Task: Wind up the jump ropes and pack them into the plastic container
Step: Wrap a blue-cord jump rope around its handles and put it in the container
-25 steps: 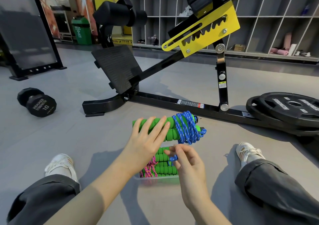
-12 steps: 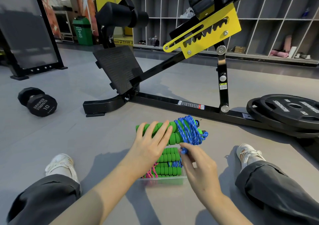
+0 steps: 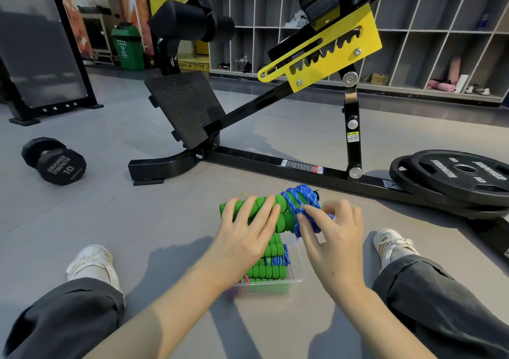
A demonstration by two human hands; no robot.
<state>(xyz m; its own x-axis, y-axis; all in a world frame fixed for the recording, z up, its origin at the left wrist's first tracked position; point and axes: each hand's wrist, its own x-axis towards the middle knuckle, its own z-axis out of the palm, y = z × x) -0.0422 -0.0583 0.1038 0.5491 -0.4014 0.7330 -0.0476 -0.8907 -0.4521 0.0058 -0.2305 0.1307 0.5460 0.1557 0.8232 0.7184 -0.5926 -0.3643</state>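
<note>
Rope (image 3: 292, 198) held above the container (image 3: 297, 276).
Our left hand (image 3: 245, 237) grips its handles (image 3: 230, 207); right hand (image 3: 333, 237) fingers (image 3: 308, 218) pinch the cord (image 3: 303, 193). Hands partly hide the container on the floor (image 3: 137, 220); bench (image 3: 261, 161) behind, dumbbell (image 3: 55, 161) left, plates (image 3: 454, 176) right.

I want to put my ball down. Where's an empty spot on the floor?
Bare floor: between the dumbbell, the bench base and the left shoe. Crowded: between the legs, where the left hand and right hand hold a jump rope at the container, and by the weight plates.
</note>
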